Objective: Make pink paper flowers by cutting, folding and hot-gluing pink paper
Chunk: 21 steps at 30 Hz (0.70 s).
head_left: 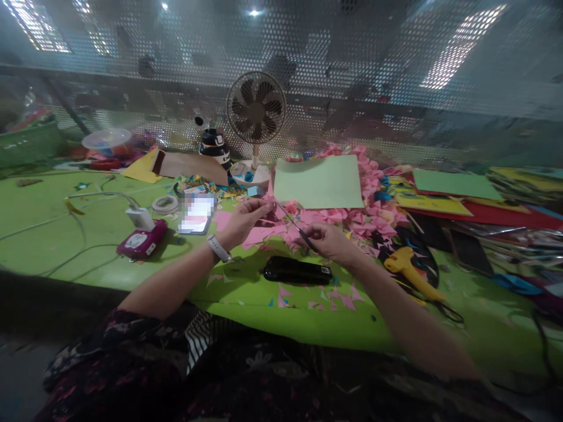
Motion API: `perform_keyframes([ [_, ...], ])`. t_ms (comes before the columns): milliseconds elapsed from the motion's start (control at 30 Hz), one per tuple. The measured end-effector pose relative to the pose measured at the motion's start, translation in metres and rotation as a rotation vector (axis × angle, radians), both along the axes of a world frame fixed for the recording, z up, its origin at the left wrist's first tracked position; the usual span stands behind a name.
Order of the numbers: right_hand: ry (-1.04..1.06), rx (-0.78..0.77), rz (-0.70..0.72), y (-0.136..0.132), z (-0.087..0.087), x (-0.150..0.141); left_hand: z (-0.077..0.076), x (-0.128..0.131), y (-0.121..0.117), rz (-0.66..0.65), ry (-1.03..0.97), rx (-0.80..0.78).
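Observation:
My left hand [246,220], with a pale watch on the wrist, is closed in a pinch at the tip of a thin tool. Whatever lies between its fingertips is too small to make out; pink paper scraps [258,235] lie just below. The thin metal tool with a dark handle [303,235] is in my right hand [328,240], fingers closed round the handle, and it slants up toward the left fingertips. On the green table in front of both hands lies a glossy black case [298,271]. Small pink cuttings [347,300] are scattered near it.
Beyond my hands are a light green sheet [319,181], a heap of pink paper pieces [372,176] and a fan [256,108]. A phone [197,214], tape roll [165,204] and purple box [143,239] with a plugged-in charger stand left. A yellow glue gun [411,272] lies right.

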State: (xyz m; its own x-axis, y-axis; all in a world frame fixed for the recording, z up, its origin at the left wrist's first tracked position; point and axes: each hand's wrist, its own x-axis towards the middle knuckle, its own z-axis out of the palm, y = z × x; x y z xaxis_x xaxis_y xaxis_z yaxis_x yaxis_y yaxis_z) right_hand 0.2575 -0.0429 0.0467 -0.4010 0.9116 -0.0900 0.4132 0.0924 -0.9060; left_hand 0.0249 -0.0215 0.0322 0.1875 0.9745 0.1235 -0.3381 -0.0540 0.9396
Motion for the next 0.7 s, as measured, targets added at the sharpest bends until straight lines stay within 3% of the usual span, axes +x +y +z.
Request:
perform_keyframes([
  [700,-0.026,-0.022,-0.017,-0.0035,0.0045,-0.0044,-0.0031,0.0028,0.0,-0.025,0.021,0.029],
])
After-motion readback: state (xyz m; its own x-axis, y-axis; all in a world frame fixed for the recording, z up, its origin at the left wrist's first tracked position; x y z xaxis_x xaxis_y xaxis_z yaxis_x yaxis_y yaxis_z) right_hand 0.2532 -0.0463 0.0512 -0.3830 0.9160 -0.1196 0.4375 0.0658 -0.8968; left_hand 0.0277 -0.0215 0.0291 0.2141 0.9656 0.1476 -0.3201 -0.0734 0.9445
